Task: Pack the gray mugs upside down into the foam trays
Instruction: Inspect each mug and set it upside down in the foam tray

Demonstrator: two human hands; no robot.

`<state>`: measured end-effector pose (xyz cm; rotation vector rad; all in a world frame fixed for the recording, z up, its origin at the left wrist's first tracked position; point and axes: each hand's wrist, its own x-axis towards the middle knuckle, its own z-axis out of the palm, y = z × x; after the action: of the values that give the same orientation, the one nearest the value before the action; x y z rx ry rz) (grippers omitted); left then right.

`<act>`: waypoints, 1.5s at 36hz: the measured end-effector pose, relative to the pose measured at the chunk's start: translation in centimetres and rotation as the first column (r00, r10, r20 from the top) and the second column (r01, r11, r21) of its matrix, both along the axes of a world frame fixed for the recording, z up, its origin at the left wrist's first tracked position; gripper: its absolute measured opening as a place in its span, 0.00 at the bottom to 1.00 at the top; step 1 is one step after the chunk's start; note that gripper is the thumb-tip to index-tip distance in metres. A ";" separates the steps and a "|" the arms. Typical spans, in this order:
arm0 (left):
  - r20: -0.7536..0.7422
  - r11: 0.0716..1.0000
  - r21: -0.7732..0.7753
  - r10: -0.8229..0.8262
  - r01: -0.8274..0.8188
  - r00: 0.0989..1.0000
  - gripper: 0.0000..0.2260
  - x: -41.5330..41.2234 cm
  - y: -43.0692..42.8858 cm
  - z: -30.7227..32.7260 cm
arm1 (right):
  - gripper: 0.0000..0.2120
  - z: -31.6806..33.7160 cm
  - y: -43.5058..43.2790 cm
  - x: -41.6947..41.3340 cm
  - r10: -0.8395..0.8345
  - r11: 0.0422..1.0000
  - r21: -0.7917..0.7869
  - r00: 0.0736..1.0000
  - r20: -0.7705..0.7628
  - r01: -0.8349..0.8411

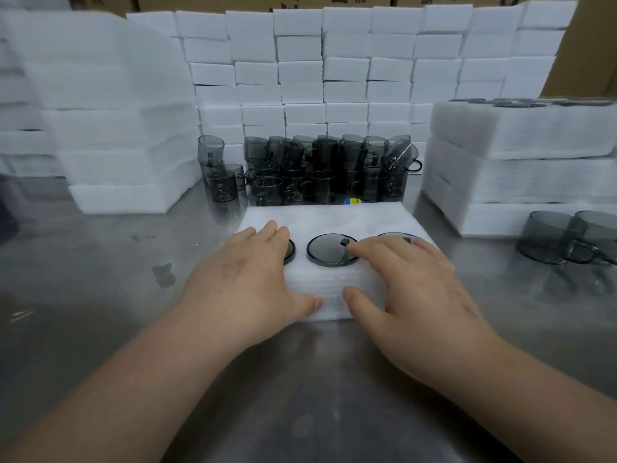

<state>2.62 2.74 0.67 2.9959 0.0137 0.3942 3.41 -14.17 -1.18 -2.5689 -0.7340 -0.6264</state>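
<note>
Fingers straight and flat, the left hand presses the left mug, the right hand the right mug, the middle mug bare between, all upturned in the foam tray. An uneven push could shove the tray into the loose mugs just behind. The covered mugs' seating and the tray's far pockets are hidden

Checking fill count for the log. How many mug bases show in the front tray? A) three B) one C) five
A: three round bases show in the tray: the left mug partly under the left hand, the middle mug bare, the right mug partly under the right hand.
</note>
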 end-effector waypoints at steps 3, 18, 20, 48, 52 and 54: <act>0.005 1.000 0.008 0.004 -0.004 1.000 0.25 -0.1 -0.1 0.0 | 0.24 -0.3 -0.1 0.0 0.010 1.000 0.024 1.000 0.000 -0.010; -0.031 0.999 -0.023 0.034 -0.034 0.999 0.39 -0.4 -0.4 0.2 | 0.23 -1.1 0.4 -0.4 -0.050 0.994 0.103 0.998 0.041 0.046; -0.034 0.999 -0.029 0.040 -0.041 0.999 0.40 -0.4 -0.3 0.1 | 0.23 -1.2 0.4 -0.3 -0.046 0.994 0.105 0.997 0.054 0.041; 0.046 0.993 -0.091 0.080 -0.075 0.996 0.14 8.3 1.1 4.8 | 0.15 -1.5 0.2 1.2 -0.047 0.990 0.141 0.993 0.108 0.031; -0.046 0.991 -0.019 0.129 -0.130 0.991 0.16 13.8 2.5 5.6 | 0.15 -1.5 0.3 1.2 -0.057 0.989 0.144 0.992 0.111 0.041; -0.122 0.990 0.011 0.138 -0.137 0.983 0.20 16.3 3.2 5.4 | 0.15 -1.5 0.3 1.3 -0.064 0.988 0.144 0.990 0.123 0.046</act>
<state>18.91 5.92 6.06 3.0263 0.2328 0.2220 4.67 -13.91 -2.71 -2.4435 -0.6368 -0.8361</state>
